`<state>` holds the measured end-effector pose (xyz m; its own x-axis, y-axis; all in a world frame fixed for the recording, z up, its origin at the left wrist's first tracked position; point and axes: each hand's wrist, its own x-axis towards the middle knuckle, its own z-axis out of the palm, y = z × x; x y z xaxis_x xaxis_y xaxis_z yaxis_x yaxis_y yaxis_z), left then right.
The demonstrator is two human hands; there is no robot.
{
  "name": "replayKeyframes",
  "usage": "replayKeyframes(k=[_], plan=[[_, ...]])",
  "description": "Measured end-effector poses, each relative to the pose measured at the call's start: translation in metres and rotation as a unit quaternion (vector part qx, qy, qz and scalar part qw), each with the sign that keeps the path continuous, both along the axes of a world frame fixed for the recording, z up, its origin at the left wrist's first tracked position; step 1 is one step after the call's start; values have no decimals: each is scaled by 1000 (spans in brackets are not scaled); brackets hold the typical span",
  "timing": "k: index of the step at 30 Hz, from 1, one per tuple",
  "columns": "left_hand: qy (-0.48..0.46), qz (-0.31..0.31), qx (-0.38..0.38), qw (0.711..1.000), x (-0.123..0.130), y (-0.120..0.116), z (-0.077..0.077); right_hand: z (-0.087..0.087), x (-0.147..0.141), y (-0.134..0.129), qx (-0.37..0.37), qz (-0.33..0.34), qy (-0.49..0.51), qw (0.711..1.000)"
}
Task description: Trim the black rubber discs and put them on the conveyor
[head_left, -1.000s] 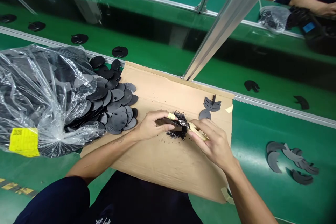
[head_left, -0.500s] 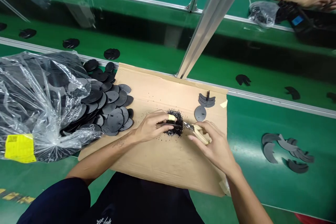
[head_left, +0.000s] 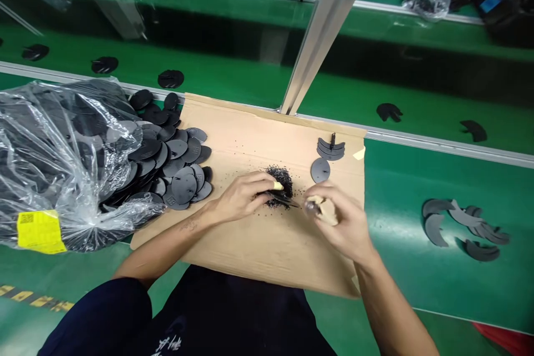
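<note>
Left hand: thumb and forefinger pinch a black plate over the pile of black bits on the cardboard. Right hand: fingers wrap the cutter, blurred and apart from the plate; blade opening cannot be told. The step appears to be trimming; another cut would require aligning cutter and plate edge.
</note>
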<state>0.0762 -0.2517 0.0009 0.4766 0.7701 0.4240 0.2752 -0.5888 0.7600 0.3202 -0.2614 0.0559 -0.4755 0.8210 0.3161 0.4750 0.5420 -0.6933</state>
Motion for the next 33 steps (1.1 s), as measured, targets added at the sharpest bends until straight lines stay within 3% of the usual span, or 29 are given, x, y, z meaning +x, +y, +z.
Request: replayKeyframes(k=[2, 6, 17, 21, 25, 28, 33], plan=[[-47, 10, -12, 999, 0, 0, 2, -4, 7, 5, 25, -41, -44, 998], [-115, 19, -38, 992, 3, -1, 8, -13, 11, 11, 78, -19, -136, 987], [-135, 24, -22, 990, 7, -3, 5, -10, 8, 12, 174, -25, -225, 958], [-139, 27, -1, 990, 7, -3, 6, -10, 7, 13, 196, -28, -215, 956], [-122, 44, 27, 991, 8, -4, 10, -12, 10, 13, 171, -31, -210, 962], [-86, 42, 57, 994, 9, -5, 10, -12, 11, 13, 190, -46, -260, 945], [-5, 46, 96, 994, 8, -3, -1, -10, 18, 13, 194, -30, -315, 929]])
